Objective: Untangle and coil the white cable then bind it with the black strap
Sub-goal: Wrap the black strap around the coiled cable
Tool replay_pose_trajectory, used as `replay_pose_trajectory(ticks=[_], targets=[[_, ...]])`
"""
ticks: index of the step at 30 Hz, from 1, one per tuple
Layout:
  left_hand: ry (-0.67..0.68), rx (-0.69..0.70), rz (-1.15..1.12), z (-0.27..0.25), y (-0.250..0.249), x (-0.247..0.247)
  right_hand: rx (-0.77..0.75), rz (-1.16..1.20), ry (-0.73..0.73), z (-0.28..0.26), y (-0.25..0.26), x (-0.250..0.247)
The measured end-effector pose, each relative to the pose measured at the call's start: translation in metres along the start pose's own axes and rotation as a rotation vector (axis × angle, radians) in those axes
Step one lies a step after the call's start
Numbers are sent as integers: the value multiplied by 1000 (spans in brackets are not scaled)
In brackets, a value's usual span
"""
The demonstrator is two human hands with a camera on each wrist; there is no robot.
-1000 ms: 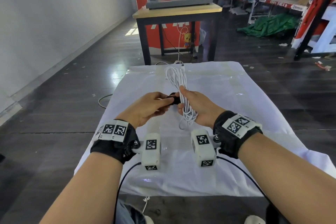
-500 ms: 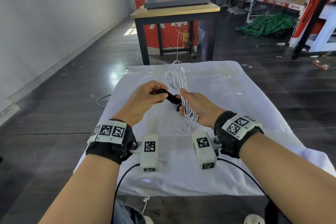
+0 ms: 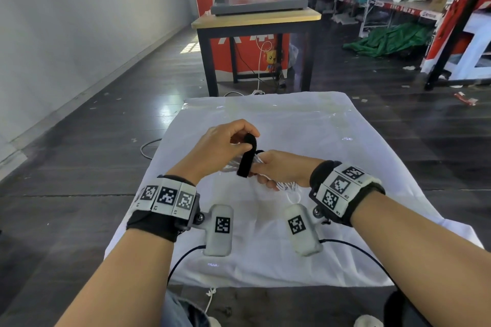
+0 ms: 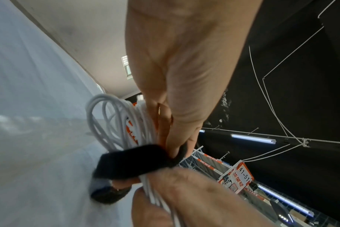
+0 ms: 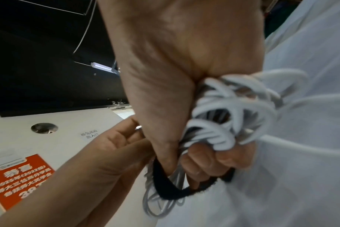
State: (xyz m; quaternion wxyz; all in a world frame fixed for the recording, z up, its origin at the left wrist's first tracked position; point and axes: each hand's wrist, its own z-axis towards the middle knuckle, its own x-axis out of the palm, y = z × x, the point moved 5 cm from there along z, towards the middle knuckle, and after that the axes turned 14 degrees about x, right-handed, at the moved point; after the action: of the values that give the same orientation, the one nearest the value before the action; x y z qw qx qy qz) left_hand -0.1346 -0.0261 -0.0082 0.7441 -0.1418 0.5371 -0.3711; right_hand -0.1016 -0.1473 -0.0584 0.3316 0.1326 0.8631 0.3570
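Above the white-covered table my right hand [image 3: 268,167] grips the coiled white cable [image 3: 285,185] around its middle, the bundle lying roughly sideways. The black strap [image 3: 247,156] runs across the bundle right beside my right fingers. My left hand [image 3: 233,141] pinches the strap's upper end between thumb and fingers and holds it raised. In the left wrist view the strap [image 4: 130,161] bends over the cable loops [image 4: 115,121]. In the right wrist view the strap [image 5: 165,187] loops under my fist below the bunched cable [image 5: 229,113]. How the strap's far end sits is hidden.
The table is draped in a white cloth [image 3: 332,135]. Beyond it stands a wooden-topped table [image 3: 255,18] carrying a grey slab. A grey cord [image 3: 148,146] lies on the dark floor to the left. Shelving and a green tarp [image 3: 385,42] are at the back right.
The coil has swung from upright to lying sideways in my right hand. My left hand has lifted the strap's end up over the bundle.
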Motion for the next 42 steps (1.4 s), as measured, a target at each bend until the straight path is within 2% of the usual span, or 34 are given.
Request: replay_pose_trajectory(ticks=[4,8,14,21,27,32,39,42], targets=[[51,6,35,0,3,12,-13,-161,-56,0,4,-2],[2,-24,-21,-1,7,13,-33,-249,-134,2,4,-5],[-50,-23,52,1,8,9,-106,-186,-179,0,12,-9],[114,-20,230,2,11,8,-79,-115,-221,0,13,-17],[118,29,256,3,17,10,-102,-124,-294,1,15,-24],[155,81,265,1,16,9,-92,61,-176,6,11,-23],[76,104,370,5,18,2,-105,312,-34,4,13,-19],[41,104,311,4,16,3,-118,402,10,5,14,-19]])
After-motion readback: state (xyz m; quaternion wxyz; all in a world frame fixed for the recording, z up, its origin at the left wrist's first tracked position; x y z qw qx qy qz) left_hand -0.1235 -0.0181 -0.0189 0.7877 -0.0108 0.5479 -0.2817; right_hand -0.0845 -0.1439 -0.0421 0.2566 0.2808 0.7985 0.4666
